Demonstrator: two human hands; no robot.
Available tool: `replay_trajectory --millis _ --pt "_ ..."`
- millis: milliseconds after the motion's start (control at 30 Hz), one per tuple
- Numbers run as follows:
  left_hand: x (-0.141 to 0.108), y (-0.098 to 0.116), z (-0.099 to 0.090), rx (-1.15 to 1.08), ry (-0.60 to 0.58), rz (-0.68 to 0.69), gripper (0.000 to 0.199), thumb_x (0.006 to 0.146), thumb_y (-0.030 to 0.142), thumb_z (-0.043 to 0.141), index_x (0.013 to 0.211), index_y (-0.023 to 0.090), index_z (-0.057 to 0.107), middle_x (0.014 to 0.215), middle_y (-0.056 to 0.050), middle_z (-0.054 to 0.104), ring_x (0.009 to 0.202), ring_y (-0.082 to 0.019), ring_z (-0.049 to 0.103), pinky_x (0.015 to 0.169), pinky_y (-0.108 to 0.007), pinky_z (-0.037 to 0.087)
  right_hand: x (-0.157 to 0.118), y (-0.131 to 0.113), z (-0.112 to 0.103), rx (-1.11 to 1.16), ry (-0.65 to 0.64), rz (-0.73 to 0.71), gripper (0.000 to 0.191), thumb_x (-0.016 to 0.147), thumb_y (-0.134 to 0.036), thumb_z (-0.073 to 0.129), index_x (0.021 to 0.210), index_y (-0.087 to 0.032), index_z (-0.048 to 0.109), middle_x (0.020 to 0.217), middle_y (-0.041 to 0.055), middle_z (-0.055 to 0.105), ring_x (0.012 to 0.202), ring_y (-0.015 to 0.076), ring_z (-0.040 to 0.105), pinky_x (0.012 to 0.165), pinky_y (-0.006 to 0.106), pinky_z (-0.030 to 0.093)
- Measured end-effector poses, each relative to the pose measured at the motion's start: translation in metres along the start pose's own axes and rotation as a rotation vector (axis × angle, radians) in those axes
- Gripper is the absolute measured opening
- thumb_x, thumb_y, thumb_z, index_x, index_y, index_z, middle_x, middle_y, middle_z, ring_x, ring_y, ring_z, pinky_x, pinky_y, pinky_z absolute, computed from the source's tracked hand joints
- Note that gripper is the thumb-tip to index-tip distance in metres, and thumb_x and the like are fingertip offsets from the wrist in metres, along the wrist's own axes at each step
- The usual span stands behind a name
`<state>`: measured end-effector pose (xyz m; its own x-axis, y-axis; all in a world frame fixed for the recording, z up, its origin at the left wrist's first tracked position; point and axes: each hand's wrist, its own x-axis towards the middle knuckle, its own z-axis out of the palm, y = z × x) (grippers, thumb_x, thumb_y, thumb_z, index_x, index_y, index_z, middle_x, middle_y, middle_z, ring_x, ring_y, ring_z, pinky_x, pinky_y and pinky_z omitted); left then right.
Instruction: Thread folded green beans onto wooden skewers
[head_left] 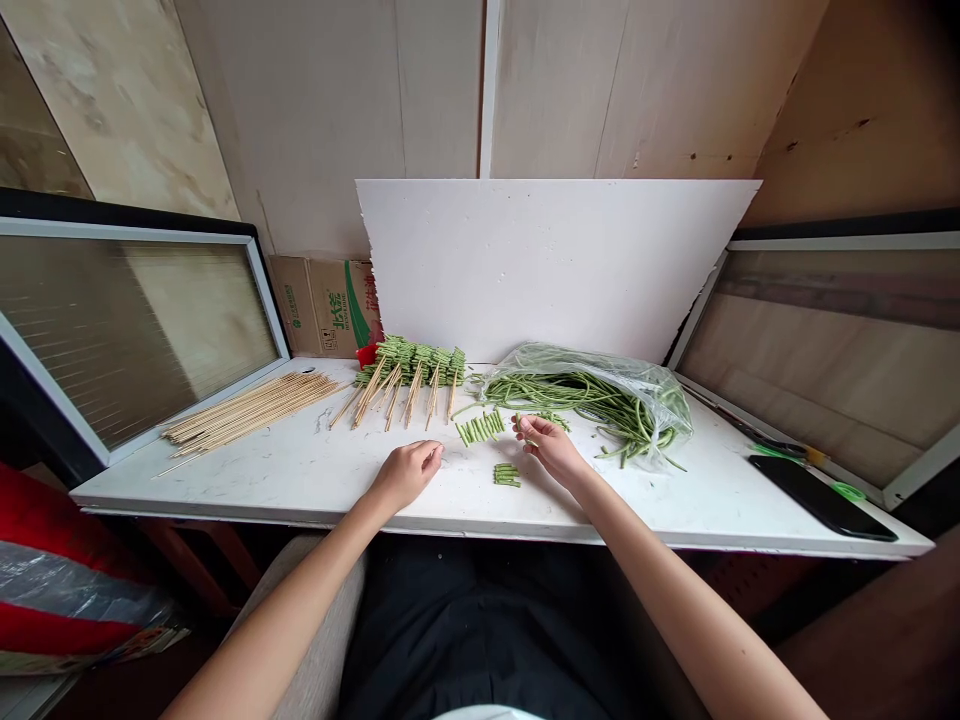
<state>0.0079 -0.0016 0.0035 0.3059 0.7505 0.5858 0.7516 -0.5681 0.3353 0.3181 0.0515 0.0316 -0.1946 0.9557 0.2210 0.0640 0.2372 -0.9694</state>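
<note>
Taking the row of cut green beans (481,428) as the clock's centre, the right hand (541,440) sits at 3 o'clock, thumb and fingers pinched on a short bean piece (518,425). The left hand (409,474) is at 8 o'clock above the white tabletop (300,480), fingers curled in and nearly closed; whether anything is held in them I cannot tell. A small group of cut pieces (507,475) lies at 5 o'clock. Long whole beans (570,388) spread at 2 o'clock, partly inside a clear plastic bag (664,393). At 10 o'clock are piled bean skewers (420,360), their stick ends pointing nearer; loose bare sticks (247,410) fan out at 9. Farther out at 10 stands a cardboard box (322,305) with large green Chinese characters starting "北大", Latin letters beside them too small to read surely, and a partly hidden red panel with writing. A white board (555,265) leans at 1 o'clock, and a black phone (821,497) lies toward 4.
</note>
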Motion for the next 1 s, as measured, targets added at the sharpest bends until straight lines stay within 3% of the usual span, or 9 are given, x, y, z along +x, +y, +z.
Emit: replay_trajectory --millis 233,533,1000 --pt "0.0 0.0 0.001 0.017 0.005 -0.004 0.025 0.103 0.026 0.048 0.097 0.02 0.071 0.082 -0.005 0.072 0.07 -0.017 0.064 0.067 -0.027 0.042 -0.005 -0.003 0.013 0.236 -0.025 0.1 0.052 0.072 -0.069 0.082 0.083 -0.021 0.067 0.099 0.0078 0.069 0.084 0.0194 0.058 0.065 0.029 0.042" --pt "0.0 0.0 0.002 0.028 0.003 0.002 0.024 0.102 0.026 0.05 0.096 0.02 0.072 0.082 -0.005 0.074 0.071 -0.018 0.066 0.067 -0.027 0.043 -0.006 -0.002 0.013 0.201 -0.004 0.075 0.057 0.066 -0.073 0.084 0.087 -0.022 0.07 0.08 0.0052 0.067 0.075 0.0199 0.059 0.062 0.031 0.043" --pt "0.001 0.003 -0.001 0.036 -0.012 0.004 0.028 0.102 0.028 0.048 0.091 0.02 0.073 0.081 -0.005 0.074 0.07 -0.017 0.066 0.067 -0.026 0.044 -0.007 -0.005 0.014 0.286 -0.041 0.08 0.044 0.072 -0.06 0.088 0.083 -0.022 0.069 0.088 0.0046 0.064 0.076 0.0162 0.054 0.061 0.027 0.041"
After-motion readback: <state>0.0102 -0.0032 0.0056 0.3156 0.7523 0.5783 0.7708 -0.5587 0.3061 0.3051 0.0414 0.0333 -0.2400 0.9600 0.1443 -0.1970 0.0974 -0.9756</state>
